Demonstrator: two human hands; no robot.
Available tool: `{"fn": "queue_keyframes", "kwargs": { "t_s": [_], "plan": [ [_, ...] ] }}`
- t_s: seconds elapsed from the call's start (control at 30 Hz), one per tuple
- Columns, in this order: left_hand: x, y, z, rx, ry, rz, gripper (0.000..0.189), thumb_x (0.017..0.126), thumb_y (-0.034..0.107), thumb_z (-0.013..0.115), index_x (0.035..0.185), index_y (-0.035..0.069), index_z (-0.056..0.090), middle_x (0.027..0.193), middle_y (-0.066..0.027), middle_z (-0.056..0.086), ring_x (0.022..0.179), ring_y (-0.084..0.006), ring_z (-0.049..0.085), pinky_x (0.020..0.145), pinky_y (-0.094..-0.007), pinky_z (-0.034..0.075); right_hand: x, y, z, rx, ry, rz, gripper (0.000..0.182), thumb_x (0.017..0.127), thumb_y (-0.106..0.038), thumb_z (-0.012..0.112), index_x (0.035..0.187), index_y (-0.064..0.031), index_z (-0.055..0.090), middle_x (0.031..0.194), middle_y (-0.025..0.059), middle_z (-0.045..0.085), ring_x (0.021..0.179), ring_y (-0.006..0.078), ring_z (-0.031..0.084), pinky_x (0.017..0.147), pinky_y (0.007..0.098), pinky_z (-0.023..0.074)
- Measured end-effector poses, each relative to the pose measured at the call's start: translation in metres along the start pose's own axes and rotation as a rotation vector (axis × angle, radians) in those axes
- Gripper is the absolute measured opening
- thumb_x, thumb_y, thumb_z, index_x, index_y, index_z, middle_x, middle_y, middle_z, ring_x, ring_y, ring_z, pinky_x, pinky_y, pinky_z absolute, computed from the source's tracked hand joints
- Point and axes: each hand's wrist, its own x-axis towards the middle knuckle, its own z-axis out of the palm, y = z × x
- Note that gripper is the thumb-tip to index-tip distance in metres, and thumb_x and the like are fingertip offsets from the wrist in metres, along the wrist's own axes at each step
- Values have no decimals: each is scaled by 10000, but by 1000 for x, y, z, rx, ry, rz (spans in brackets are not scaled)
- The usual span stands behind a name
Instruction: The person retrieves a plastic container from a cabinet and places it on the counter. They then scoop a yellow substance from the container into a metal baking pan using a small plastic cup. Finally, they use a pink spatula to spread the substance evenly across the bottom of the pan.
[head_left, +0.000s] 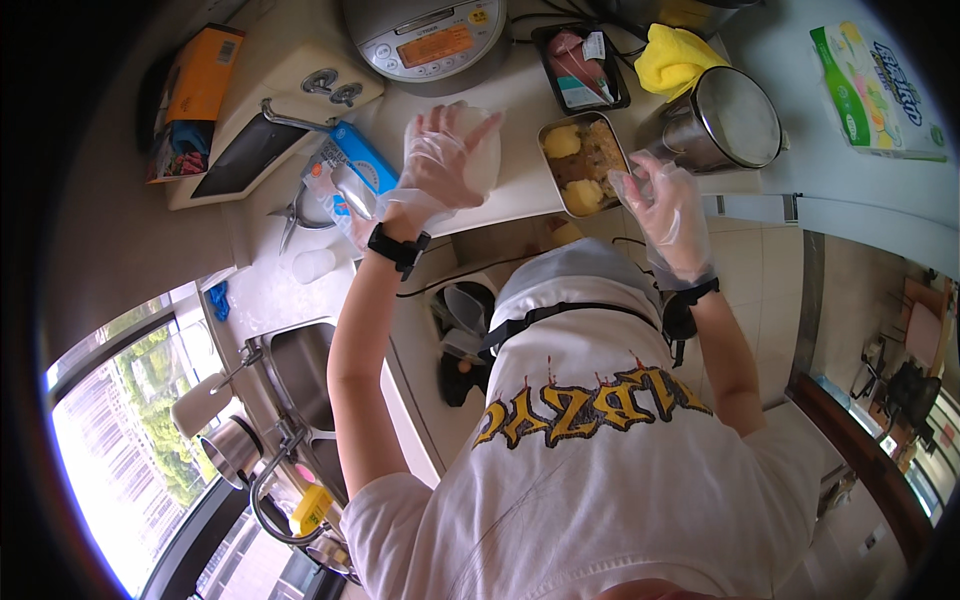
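Note:
My left hand (444, 169), in a clear plastic glove, lies with spread fingers over a translucent pale disc-like thing (486, 154) on the counter. What that thing is I cannot tell, since the hand covers part of it. Also gloved, my right hand (670, 214) hovers with loosely bent, parted fingers at the right rim of a rectangular metal tray (553, 174). Nothing shows between those fingers; the glove overlaps the rim in view. Inside the tray are yellow mounds (583, 196), brown liquid and a crumbly tan food (602, 144).
Behind the tray sits packaged raw meat (576, 64). A steel pot (675, 131) and yellow cloth (675, 60) stand to the right. A rice cooker (431, 52) is at the back. Left are a blue glove box (364, 157), a plastic cup (313, 265) and a sink (300, 375).

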Motion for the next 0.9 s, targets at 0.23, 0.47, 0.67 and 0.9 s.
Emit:
{"fn": "queue_keyframes", "kwargs": {
  "t_s": [0.23, 0.47, 0.67, 0.9],
  "plan": [
    [-4, -46, 13, 28, 105, -172, 987, 722, 394, 743, 1549, 358, 206, 1522, -231, 310, 1424, -418, 256, 1152, -548, 212, -37, 33, 31, -24, -57, 185, 274, 867, -188, 664, 1025, 35, 644, 815, 229, 647, 769, 395, 627, 696, 463, 490],
    [-33, -12, 55, -271, 595, -293, 740, 722, 187, 748, 1414, 255, 493, 1453, -161, 428, 1383, -375, 337, 1117, -487, 333, -20, 38, 34, 338, -295, 523, 251, 896, -208, 629, 1012, 15, 646, 790, 236, 631, 744, 387, 615, 654, 431, 472],
    [-50, 80, 87, -891, 609, -306, 379, 806, 89, 677, 1183, 70, 648, 1088, -145, 662, 994, -298, 634, 886, -344, 501, -16, 41, 46, 282, -305, 361, 248, 903, -212, 631, 950, 32, 638, 767, 233, 615, 741, 390, 595, 669, 442, 455],
    [-41, 92, 156, -905, 521, -399, 362, 905, 219, 586, 1199, 10, 619, 1078, -199, 678, 977, -349, 662, 830, -392, 519, -9, 15, 67, 264, -323, 126, 235, 910, -194, 646, 887, 39, 624, 724, 227, 603, 673, 397, 573, 626, 431, 442]
  ]
}}
